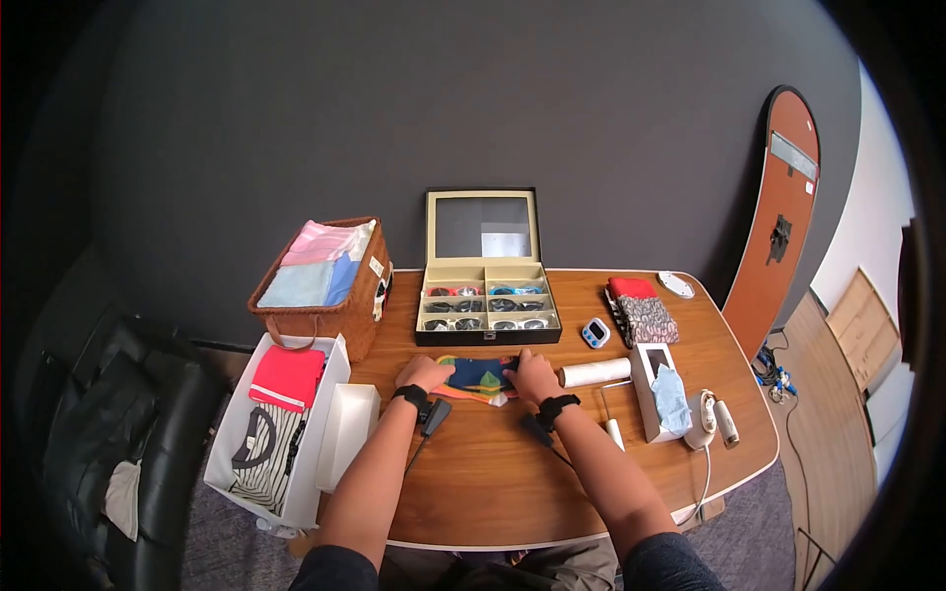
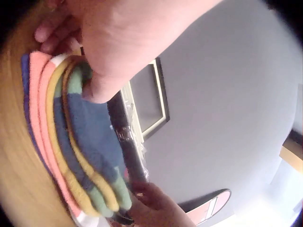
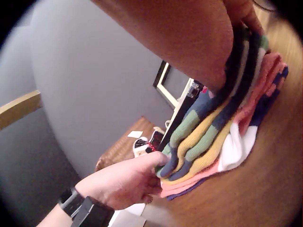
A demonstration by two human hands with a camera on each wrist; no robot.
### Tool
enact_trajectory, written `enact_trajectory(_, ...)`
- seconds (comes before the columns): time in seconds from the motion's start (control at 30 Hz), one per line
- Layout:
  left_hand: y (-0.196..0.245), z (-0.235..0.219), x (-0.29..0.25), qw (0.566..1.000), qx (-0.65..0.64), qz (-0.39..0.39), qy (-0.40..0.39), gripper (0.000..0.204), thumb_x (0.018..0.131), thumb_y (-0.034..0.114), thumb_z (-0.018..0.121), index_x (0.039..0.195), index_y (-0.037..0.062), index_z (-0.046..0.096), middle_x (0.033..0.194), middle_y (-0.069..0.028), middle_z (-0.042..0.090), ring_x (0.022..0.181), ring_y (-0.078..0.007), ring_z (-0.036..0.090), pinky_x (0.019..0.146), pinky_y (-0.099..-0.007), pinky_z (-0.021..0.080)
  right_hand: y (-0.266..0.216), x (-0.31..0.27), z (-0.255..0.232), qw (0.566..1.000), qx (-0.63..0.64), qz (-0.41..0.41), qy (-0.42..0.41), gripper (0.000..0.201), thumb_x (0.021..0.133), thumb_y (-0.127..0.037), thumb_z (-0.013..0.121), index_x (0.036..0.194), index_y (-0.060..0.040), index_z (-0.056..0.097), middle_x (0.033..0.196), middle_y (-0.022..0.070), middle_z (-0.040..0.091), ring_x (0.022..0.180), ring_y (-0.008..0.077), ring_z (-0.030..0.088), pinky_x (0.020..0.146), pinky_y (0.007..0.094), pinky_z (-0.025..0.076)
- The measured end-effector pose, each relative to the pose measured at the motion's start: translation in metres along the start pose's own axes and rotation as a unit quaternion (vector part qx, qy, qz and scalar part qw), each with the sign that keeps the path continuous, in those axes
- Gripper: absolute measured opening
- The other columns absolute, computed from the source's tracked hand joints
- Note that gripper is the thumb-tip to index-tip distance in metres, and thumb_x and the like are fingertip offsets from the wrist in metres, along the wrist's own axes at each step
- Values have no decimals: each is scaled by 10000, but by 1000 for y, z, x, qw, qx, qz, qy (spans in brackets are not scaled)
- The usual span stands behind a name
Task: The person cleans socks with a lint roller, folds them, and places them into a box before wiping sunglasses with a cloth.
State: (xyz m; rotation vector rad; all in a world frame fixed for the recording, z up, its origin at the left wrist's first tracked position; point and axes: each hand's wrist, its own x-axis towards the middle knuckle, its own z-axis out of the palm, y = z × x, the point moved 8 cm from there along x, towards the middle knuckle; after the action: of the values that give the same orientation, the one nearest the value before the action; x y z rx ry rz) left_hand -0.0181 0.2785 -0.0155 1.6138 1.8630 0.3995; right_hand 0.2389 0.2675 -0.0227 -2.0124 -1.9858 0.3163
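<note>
A small stack of colourful knitted socks (image 1: 480,377), navy, green, mustard, coral and white, lies on the table between both hands. At its left end my left hand (image 1: 426,374) pinches the socks, the thumb pressed on the top layer and the other fingers at the edge. My right hand (image 1: 535,377) grips the opposite end, its thumb over the upper sock. Layered folds (image 2: 71,137) show along the near side in the left wrist view. In the right wrist view a white part (image 3: 234,149) sticks out from the lower layers.
Behind the socks stands an open glasses case (image 1: 490,305) with sunglasses. At left are a wicker basket (image 1: 360,335) of folded cloths and white boxes (image 1: 328,414). A paper roll (image 1: 594,372), timer (image 1: 595,333), tissue box (image 1: 650,409) and folded clothes (image 1: 645,315) sit at right.
</note>
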Motion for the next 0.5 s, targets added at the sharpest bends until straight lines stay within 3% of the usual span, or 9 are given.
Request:
enact_trajectory(0.13, -21, 12, -48, 997, 65, 22, -35, 607, 736, 562, 663, 998, 23, 761, 995, -242, 734, 965, -387, 713, 841, -448, 549, -2, -61, 1, 999, -18, -40, -15, 555, 886, -450, 727, 1160, -3, 545, 1112, 274, 641, 1069, 440, 634, 878, 496, 549)
enact_trajectory(0.2, -13, 10, -106, 996, 78, 27, -28, 572, 748, 550, 653, 956, 30, 764, 961, -235, 735, 940, -388, 713, 819, -461, 552, -8, -112, -14, 998, -10, -57, 12, 521, 885, -407, 728, 1124, 18, 545, 1025, 293, 652, 953, 469, 639, 818, 519, 536)
enact_trajectory(0.33, -17, 34, -197, 987, 146, 65, -13, 476, 793, 504, 626, 879, 59, 772, 881, -206, 738, 880, -377, 722, 787, -476, 559, 1, -207, -29, 997, -29, -71, 16, 511, 865, -411, 741, 1127, -14, 554, 1024, 254, 642, 963, 443, 633, 808, 512, 540)
enact_trajectory(0.5, -19, 52, -261, 974, 153, 151, 78, 478, 837, 484, 661, 810, 13, 737, 835, -202, 719, 826, -381, 702, 771, -480, 546, 4, -284, -50, 996, -48, -61, 50, 524, 837, -409, 757, 1128, -6, 590, 996, 220, 631, 950, 413, 628, 798, 490, 532)
